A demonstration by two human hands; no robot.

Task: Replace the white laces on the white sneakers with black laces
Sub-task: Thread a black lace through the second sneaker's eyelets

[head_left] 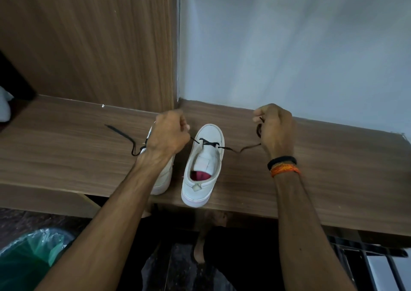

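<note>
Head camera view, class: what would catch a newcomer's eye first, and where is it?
First, the white sneaker at the middle of the wooden shelf, a black lace threaded through its front eyelets. The left hand and right hand each pinch one end of that lace, pulling it out to either side. A second sneaker sits mostly hidden under the left arm.

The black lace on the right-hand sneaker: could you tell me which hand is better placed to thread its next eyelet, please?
Probably the left hand: it pinches the black lace close to the sneaker, while the right hand holds its end farther away.
</note>
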